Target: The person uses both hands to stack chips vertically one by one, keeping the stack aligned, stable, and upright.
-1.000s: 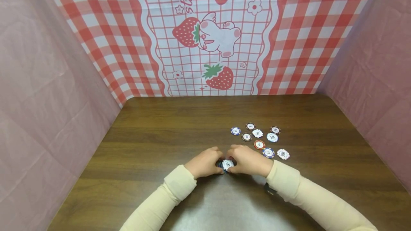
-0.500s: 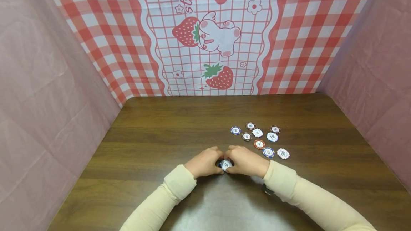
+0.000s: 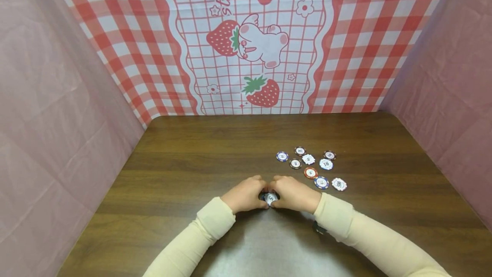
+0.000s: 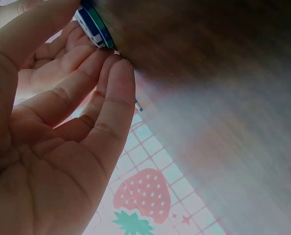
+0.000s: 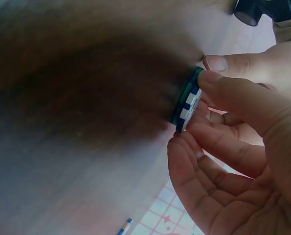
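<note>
A short stack of poker chips (image 3: 270,198) stands on the table between my hands, a white-faced chip marked 5 on top. From the left, my left hand (image 3: 246,194) curls its thumb and fingers around it. My right hand (image 3: 297,193) grips the opposite side, thumb near and fingers far. Seen from the right wrist, the stack (image 5: 188,100) shows a green chip edge under a blue-and-white one, the thumb on its rim. In the left wrist view the stack (image 4: 94,24) sits at the top edge, partly behind fingers. How many chips it has is hidden.
Several loose poker chips lie flat beyond and right of my hands, among them a red chip (image 3: 311,173), a blue chip (image 3: 321,183) and a white chip (image 3: 339,184). The wooden table (image 3: 184,157) ends at a checked cloth (image 3: 246,97); pink curtains (image 3: 446,97) flank it.
My right hand has shifted slightly left, bringing the white-faced chip with it over the stack. My left hand has stayed in place. The loose chips have not moved.
</note>
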